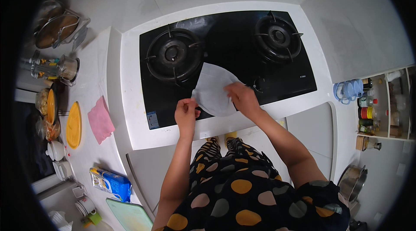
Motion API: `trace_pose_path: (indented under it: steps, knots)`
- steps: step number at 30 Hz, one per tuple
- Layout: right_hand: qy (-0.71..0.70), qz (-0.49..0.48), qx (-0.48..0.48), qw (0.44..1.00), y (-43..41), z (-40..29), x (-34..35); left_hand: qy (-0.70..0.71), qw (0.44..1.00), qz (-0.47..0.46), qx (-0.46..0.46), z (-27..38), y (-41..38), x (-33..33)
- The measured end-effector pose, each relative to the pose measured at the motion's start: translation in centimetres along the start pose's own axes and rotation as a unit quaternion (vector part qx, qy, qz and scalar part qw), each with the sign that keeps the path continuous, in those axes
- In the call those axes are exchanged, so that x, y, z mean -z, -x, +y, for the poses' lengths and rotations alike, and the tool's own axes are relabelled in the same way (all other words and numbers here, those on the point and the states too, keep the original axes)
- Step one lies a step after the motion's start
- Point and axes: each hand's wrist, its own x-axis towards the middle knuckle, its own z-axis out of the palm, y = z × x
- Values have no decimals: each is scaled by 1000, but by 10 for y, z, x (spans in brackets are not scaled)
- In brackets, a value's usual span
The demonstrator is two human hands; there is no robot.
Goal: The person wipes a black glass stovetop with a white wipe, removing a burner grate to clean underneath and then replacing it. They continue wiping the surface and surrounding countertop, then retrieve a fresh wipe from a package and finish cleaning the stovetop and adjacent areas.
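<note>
A thin white wipe or cloth (213, 84) is spread over the front middle of a black glass gas hob (227, 42), partly covering the glass beside the left burner (172, 54). My left hand (187, 112) pinches the left edge of the wipe between thumb and fingertips, just above the hob's front edge. Curled and slightly blurred, my right hand (243, 98) lies over the right part of the wipe. Whether its fingers grip the fabric cannot be made out. A control knob (259, 84) shows just beyond that hand.
On the right stands another burner (278, 36). The left counter holds a pink cloth (101, 120), a yellow oval plate (73, 125), a blue pack of wipes (112, 184) and a green cutting board (128, 214). Blue-lidded containers (347, 91) and several bottles (367, 112) stand at right.
</note>
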Motion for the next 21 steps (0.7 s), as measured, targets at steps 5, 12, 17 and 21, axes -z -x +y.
trace_pose_path:
  steps: [5, 12, 17, 21]
  knots:
    - [110, -38, -55, 992, -39, 22, -33, -327, 899, 1, -291, -10, -14, -14]
    - [434, -77, -141, 887, -100, 42, -38, -371, 840, -98, -383, 11, -21, -23]
    - [397, 15, -5, 918, -110, 82, -45, -347, 833, -47, -429, 37, -27, -29]
    - [404, -85, 28, 910, -93, 71, -39, -309, 844, 49, -435, 57, -31, -18]
